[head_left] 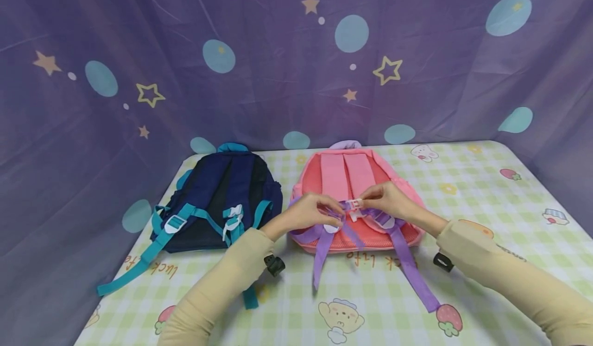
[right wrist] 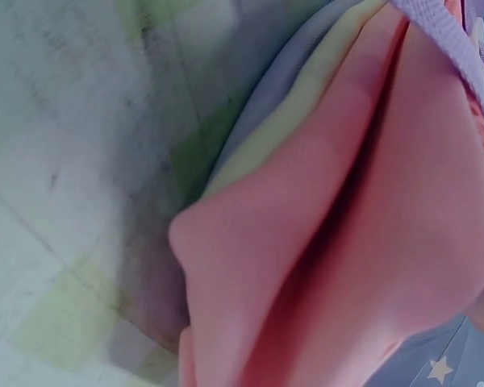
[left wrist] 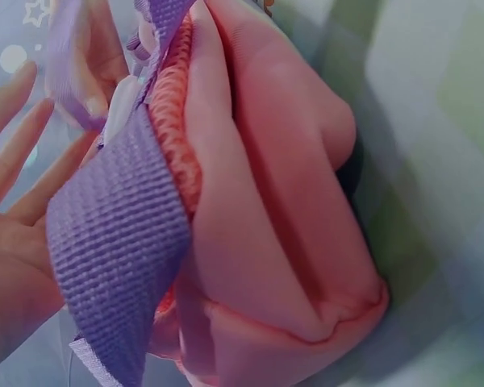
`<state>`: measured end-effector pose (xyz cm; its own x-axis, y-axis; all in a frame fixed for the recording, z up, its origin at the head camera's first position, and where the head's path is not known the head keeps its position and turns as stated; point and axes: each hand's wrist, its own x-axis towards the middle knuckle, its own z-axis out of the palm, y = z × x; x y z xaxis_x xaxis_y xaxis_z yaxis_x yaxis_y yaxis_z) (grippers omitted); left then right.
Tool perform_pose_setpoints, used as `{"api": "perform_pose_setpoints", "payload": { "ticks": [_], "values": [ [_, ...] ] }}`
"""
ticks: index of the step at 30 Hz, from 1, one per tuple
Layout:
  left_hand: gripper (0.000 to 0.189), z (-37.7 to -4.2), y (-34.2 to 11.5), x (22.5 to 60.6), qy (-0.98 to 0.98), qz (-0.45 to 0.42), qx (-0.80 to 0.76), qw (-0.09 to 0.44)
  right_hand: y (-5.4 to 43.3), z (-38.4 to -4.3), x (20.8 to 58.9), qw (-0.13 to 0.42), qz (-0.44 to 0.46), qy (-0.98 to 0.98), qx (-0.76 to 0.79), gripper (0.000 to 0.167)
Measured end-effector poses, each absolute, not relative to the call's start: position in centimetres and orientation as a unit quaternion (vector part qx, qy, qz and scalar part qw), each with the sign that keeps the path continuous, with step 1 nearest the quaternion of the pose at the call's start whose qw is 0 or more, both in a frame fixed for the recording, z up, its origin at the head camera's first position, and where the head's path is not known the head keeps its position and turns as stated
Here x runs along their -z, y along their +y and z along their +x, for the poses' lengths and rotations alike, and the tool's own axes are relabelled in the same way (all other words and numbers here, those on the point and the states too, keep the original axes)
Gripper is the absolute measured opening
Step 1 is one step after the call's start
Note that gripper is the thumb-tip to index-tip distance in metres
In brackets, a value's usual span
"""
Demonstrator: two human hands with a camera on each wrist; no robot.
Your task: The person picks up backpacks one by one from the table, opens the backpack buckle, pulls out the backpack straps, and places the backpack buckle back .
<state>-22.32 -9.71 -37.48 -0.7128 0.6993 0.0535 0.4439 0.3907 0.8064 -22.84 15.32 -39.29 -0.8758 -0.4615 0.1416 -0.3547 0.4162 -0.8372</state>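
Observation:
A pink backpack (head_left: 315, 176) lies with its straps facing up. Over its middle, my right hand (head_left: 389, 199) pinches a pale plastic buckle (head_left: 354, 204) on the purple webbing between thumb and fingers. My left hand (head_left: 312, 212) is beside the same buckle, at its left, close to the purple strap (head_left: 324, 248). In the left wrist view the left fingers (left wrist: 20, 177) are spread, behind a wide purple strap (left wrist: 121, 234). The right wrist view shows mostly the side of the pink backpack (right wrist: 419, 185).
To the left lies a dark blue backpack (head_left: 199, 181) with teal straps (head_left: 134, 269) and white buckles. Loose purple strap ends (head_left: 417, 279) trail toward the front over the checkered tablecloth (head_left: 491, 181). A purple curtain (head_left: 278, 27) with stars hangs behind.

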Motion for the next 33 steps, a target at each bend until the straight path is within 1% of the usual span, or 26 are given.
{"api": "perform_pose_setpoints", "payload": {
  "ticks": [2, 8, 11, 15, 23, 33],
  "values": [
    [0.024, -22.4, -9.7, 37.3, 0.828, 0.343, -0.419, 0.146, 15.4, -22.9, 39.4, 0.056, -0.247, 0.84, 0.48, 0.014],
    [0.02, -22.8, -8.8, 37.2, 0.849, 0.331, -0.402, 0.087, 15.7, -23.3, 39.7, 0.061, -0.259, 0.836, 0.48, 0.014],
    [0.02, -23.0, -8.4, 37.2, 0.86, 0.319, -0.392, 0.076, 15.7, -23.3, 39.7, 0.06, -0.265, 0.836, 0.477, 0.014],
    [0.021, -23.3, -8.0, 37.2, 0.871, 0.309, -0.373, 0.081, 15.8, -23.3, 39.7, 0.062, -0.274, 0.832, 0.479, 0.014],
    [0.022, -23.7, -7.6, 37.6, 0.872, 0.338, -0.342, 0.092, 15.8, -23.4, 39.8, 0.061, -0.284, 0.828, 0.48, 0.013],
    [0.021, -24.1, -7.2, 37.7, 0.88, 0.339, -0.312, 0.111, 15.7, -23.3, 39.6, 0.076, -0.285, 0.823, 0.486, 0.014]
  ]
}}
